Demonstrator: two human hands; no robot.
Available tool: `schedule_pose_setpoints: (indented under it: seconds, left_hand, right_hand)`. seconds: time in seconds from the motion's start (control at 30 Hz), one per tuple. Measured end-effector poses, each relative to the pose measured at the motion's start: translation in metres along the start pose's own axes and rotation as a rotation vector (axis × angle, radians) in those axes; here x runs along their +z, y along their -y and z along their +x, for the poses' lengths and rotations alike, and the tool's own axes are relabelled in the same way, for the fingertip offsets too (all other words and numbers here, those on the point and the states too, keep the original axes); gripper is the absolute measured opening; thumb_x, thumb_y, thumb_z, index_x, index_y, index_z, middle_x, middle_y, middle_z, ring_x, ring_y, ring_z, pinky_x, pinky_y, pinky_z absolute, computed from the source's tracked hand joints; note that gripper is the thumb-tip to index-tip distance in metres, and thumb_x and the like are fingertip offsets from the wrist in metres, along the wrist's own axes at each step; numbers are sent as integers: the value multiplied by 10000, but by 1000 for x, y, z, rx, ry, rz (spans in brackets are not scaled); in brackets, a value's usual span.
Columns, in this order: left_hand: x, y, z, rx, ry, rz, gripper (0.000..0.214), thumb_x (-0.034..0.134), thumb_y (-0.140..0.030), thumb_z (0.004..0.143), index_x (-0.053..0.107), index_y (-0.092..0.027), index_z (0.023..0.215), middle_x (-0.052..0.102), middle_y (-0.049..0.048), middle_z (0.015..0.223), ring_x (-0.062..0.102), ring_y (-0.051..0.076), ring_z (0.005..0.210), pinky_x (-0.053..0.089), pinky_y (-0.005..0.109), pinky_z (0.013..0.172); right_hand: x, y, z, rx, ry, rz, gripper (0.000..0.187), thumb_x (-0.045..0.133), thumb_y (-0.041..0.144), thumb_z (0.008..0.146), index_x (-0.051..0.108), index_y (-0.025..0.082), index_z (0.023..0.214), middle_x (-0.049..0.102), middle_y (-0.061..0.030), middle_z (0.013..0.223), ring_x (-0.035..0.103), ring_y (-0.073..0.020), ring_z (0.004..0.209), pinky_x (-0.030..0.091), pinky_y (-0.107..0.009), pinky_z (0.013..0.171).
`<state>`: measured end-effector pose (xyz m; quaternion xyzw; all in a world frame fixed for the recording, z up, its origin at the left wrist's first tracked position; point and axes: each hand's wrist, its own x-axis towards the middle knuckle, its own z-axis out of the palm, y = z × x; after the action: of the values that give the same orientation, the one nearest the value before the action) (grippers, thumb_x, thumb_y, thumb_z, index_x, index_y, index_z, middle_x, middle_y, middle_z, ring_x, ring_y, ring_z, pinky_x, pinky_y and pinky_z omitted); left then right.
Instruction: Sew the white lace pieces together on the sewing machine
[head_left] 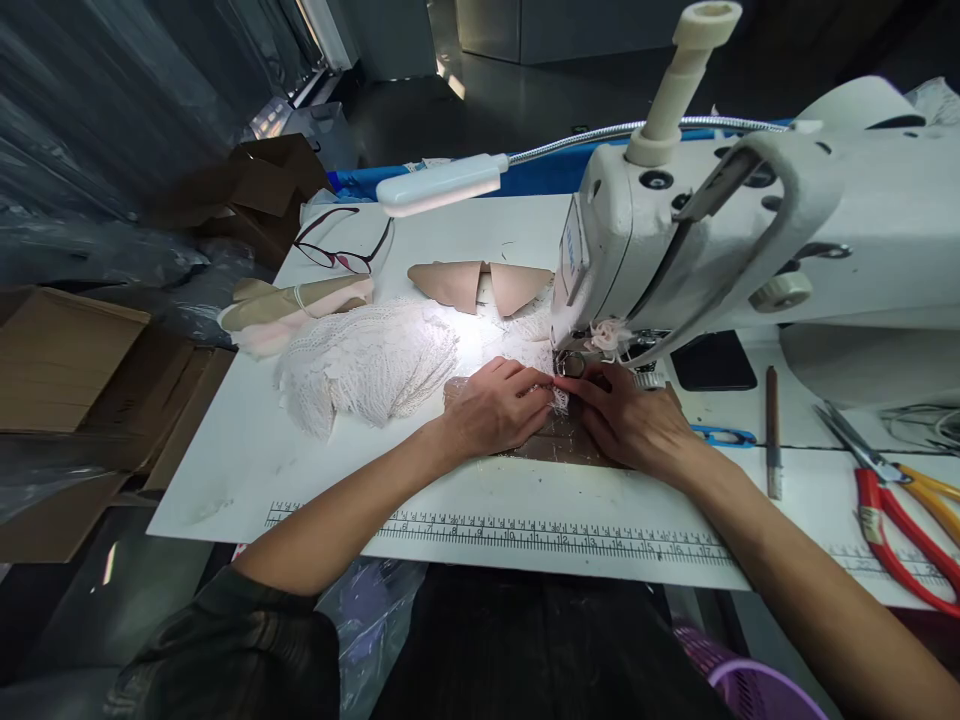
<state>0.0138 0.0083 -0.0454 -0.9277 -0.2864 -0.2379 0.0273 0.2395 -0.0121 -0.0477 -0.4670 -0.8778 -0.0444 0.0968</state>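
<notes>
Your fingers (pixel 541 388) on both sides pinch the white lace strip (pixel 561 400) flat at centre frame, left hand (pixel 495 408) and right hand (pixel 634 420) almost touching, just before the presser foot (pixel 571 363). A lace heap (pixel 367 372) lies to the left on the tabletop (pixel 240 450), and red-handled scissors (pixel 900 520) lie at the right edge.

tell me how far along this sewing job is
Done: nothing clearly finished is set apart. In hand: left hand and right hand press a lace piece at the presser foot of the sewing machine. Left, likely: the white lace pile, two beige cups and a banded beige bundle lie on the table.
</notes>
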Motion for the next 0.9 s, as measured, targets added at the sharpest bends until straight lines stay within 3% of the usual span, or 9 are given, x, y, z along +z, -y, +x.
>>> schedule_pose_setpoints:
  seconds: [0.13, 0.3, 0.5, 0.73, 0.9]
  left_hand:
    - [3, 2, 2, -44, -17, -34, 190, 517, -229, 983, 686, -170, 918, 716, 59, 1070, 628, 161, 836, 506, 326, 753]
    - [3, 4, 2, -74, -17, -77, 163, 562, -252, 964, 699, -168, 938, 719, 57, 1064, 634, 166, 839, 498, 333, 752]
    - [-2, 9, 4, -120, 24, -168, 132, 594, -262, 937, 709, -198, 951, 735, 38, 1049, 657, 182, 875, 496, 364, 796]
    - [-5, 16, 10, -208, -96, -376, 132, 580, -211, 948, 692, -160, 900, 754, 51, 945, 700, 142, 861, 556, 328, 829]
    - [-1, 15, 11, -86, -171, -202, 83, 601, -187, 939, 666, -155, 899, 747, 57, 957, 689, 163, 862, 535, 353, 794]
  right_hand:
    - [2, -2, -2, 14, -44, 56, 426, 400, 283, 969, 639, 238, 1319, 650, -146, 1152, 623, -222, 796, 410, -270, 522]
    - [-1, -8, -6, 58, -53, 311, 399, 418, 277, 987, 625, 204, 1320, 614, -149, 1225, 663, -205, 850, 534, -305, 670]
    - [-9, -19, -6, 100, -69, 459, 372, 468, 174, 919, 661, 235, 1231, 675, -100, 1142, 665, -245, 999, 558, -375, 842]
    - [-9, -9, -6, 107, -88, 475, 332, 465, 207, 934, 719, 210, 1148, 690, -105, 1068, 678, -217, 846, 540, -325, 695]
    - [-6, -1, -3, -89, -137, 457, 361, 445, 195, 945, 692, 165, 1208, 668, -149, 1091, 640, -206, 811, 535, -343, 706]
